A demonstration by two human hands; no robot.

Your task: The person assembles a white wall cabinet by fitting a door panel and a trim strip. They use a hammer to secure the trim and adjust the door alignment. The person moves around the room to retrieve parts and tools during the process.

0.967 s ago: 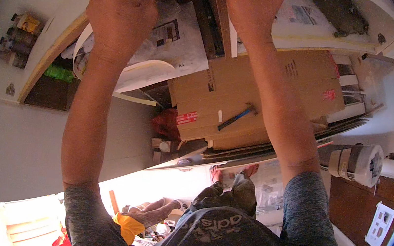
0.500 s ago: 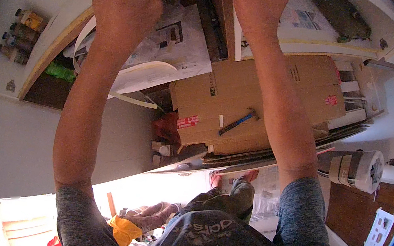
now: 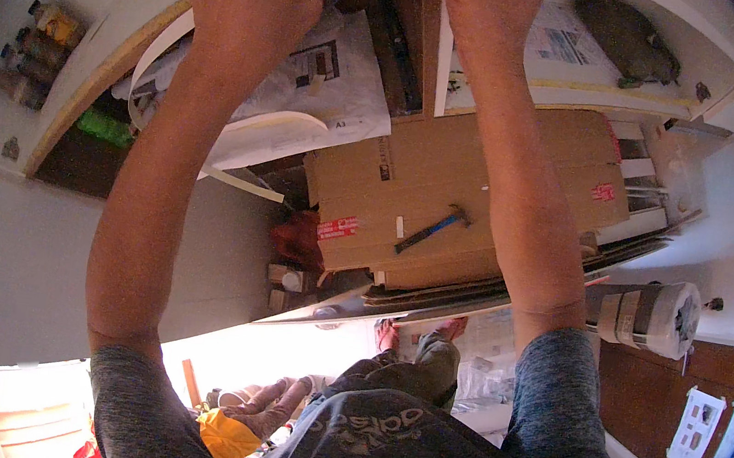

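Left hand (image 3: 253, 1) and right hand (image 3: 489, 9) each grip the wooden panel (image 3: 396, 10) (between them, overhead).

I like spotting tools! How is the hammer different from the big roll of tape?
The hammer is thin, dark and blue-handled; the tape roll is fat, round and greyish-white. The hammer lies flat on the brown cardboard box; the tape roll sits off the box, beside it. No hand touches either one.
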